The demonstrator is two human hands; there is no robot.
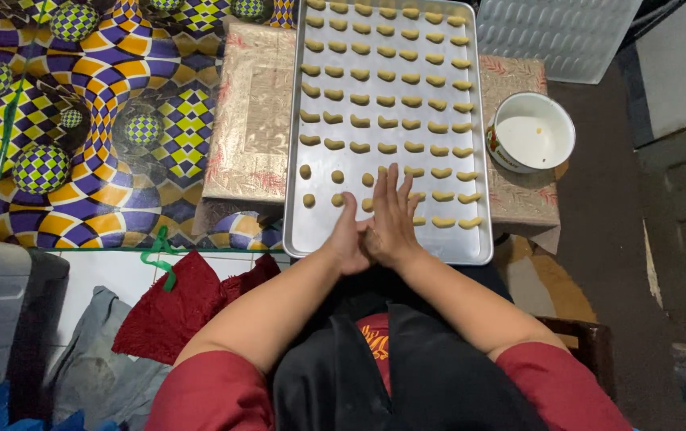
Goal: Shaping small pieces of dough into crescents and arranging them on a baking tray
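Dough, seemingly pressed between the flat left hand [348, 239] and right hand [393, 215], could be dropped onto shaped pieces [444, 222] on the tray [317, 231].

We note a white enamel bowl [531, 132] with a speck of dough inside, right of the work area on a gold patterned cloth [252, 112]. A floor mat [95, 120] in purple, yellow and green checks lies at left. A dark red towel [174, 307] sits near a green ribbon [159, 257]. A grey ribbed panel [559, 32] lies at top right
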